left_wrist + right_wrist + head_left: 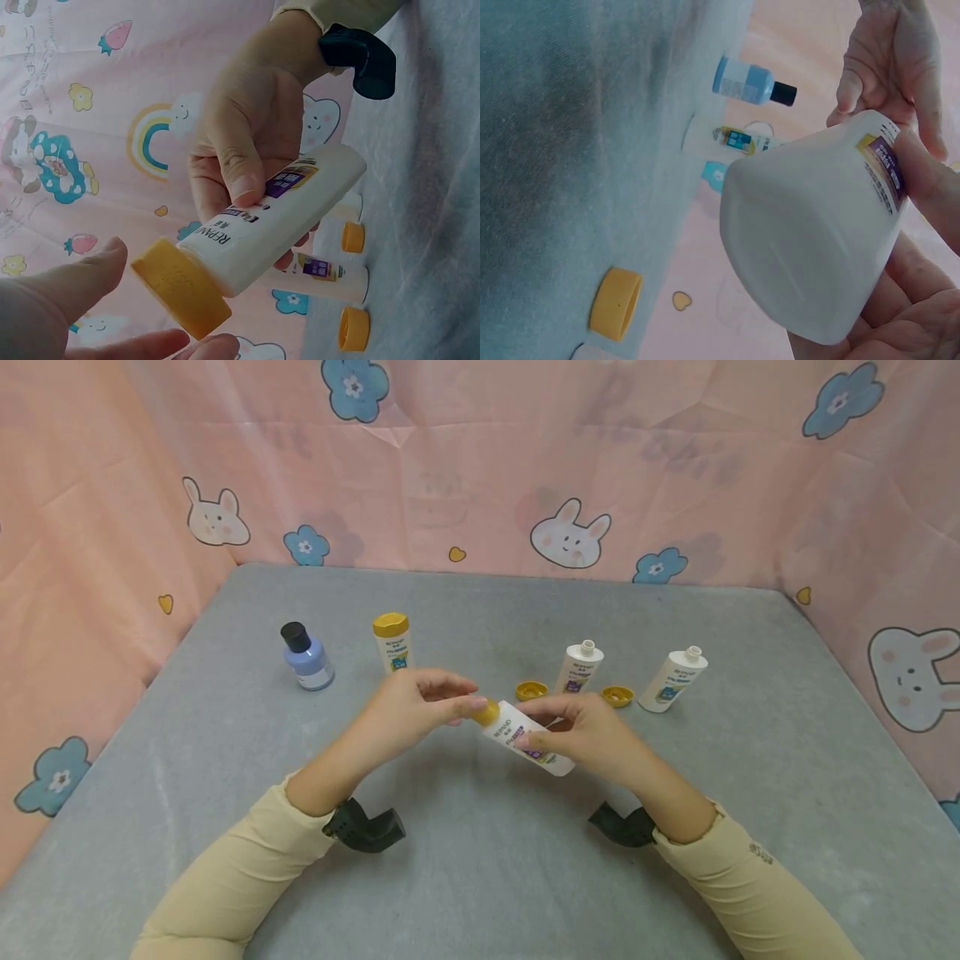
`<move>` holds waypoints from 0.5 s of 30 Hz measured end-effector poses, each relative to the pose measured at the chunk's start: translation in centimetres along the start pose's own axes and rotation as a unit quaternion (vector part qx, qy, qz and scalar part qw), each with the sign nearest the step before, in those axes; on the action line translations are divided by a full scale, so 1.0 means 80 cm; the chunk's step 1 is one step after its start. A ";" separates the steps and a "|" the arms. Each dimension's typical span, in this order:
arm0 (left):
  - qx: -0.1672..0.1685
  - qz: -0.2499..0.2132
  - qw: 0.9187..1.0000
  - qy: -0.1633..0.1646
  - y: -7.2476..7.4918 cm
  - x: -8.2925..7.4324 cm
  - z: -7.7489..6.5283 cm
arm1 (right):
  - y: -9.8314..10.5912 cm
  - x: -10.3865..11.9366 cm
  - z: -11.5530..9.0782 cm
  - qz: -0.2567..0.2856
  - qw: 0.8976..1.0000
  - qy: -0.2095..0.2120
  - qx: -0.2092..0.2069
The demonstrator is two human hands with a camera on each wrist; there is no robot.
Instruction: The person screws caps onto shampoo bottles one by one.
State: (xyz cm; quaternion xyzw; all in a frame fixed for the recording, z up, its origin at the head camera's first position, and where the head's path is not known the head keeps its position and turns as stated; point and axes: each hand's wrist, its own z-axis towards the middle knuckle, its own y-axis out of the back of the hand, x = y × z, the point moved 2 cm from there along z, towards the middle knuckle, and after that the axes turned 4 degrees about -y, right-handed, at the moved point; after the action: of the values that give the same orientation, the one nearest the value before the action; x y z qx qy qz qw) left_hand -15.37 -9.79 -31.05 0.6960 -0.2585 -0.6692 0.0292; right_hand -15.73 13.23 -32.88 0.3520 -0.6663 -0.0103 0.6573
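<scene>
My right hand grips a white lotion bottle by its body, thumb across the purple label. The bottle is tilted above the table, its yellow cap on and pointing toward my left hand. In the left wrist view, the left thumb and fingers are spread around the cap, with a gap between thumb and cap. The right wrist view shows the bottle's base. Behind the right hand stands a capless white bottle with a purple label, its lower part partly hidden. Two loose yellow caps lie nearby.
Another capless white bottle stands farther right, beside the second loose cap. Behind the left hand is a yellow-capped bottle. A blue bottle with a black cap stands at left. Pink printed cloth surrounds the grey table.
</scene>
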 end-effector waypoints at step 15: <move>0.013 0.034 0.998 -0.053 0.000 -0.005 -0.004 | 0.001 0.001 -0.002 -0.011 1.000 0.006 -0.003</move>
State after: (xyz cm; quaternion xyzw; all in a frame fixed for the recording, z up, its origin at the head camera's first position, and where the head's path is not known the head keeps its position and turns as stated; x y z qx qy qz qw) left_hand -15.09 -9.74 -30.68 0.6509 -0.2924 -0.6999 0.0294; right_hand -15.60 13.29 -32.76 0.3573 -0.6585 -0.0179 0.6622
